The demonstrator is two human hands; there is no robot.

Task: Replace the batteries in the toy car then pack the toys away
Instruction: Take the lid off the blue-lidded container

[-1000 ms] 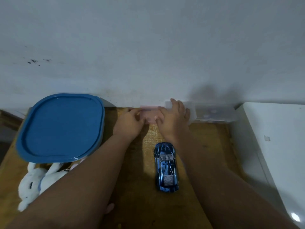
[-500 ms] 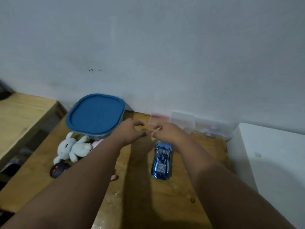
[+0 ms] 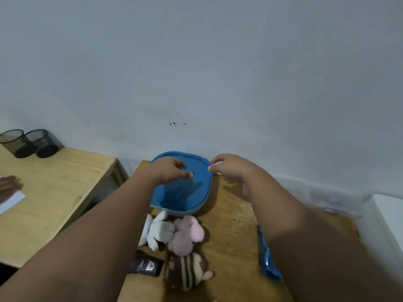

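Note:
A blue-lidded container [image 3: 181, 197] stands at the back of the wooden table [image 3: 231, 214], against the wall. My left hand [image 3: 171, 171] hovers over the lid, fingers loosely curled and nothing seen in it. My right hand [image 3: 230, 167] is at the lid's right corner, fingertips pinched on a small pale object [image 3: 216, 165] that I cannot identify. The blue toy car [image 3: 267, 262] lies near the table's right side, mostly hidden under my right forearm. A white plush [image 3: 158, 233], a pink plush [image 3: 187, 236] and a striped brown plush [image 3: 188, 272] lie in front of the container.
A small black object [image 3: 146, 265] lies beside the plush toys. Clear plastic boxes [image 3: 327, 199] line the wall at right, next to a white surface [image 3: 388, 214]. A lower desk [image 3: 50, 186] at left holds two mesh cups [image 3: 28, 143], paper and another person's hand [image 3: 8, 184].
Both hands have moved left from the small boxes by the wall to the blue lid. The view has swung left, so the car now sits under my right forearm.

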